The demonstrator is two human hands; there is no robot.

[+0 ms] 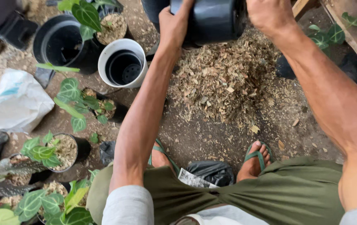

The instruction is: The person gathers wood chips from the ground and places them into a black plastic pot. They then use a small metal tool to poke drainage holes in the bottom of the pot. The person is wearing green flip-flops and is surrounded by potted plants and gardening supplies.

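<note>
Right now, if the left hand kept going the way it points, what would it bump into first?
The left hand already grips the black pot. It points up past the picture's top edge, so nothing beyond shows.

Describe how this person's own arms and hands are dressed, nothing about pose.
Both the left hand and the right hand are bare: no gloves, rings or watch show. The forearms are uncovered, and light grey short sleeves end above the elbows.

The person wears short light-grey cotton sleeves [127, 205] and olive-green fabric shorts [270, 196]. Both forearms are bare. On the feet are green rubber flip-flop sandals [258, 155] with thin straps.
</note>
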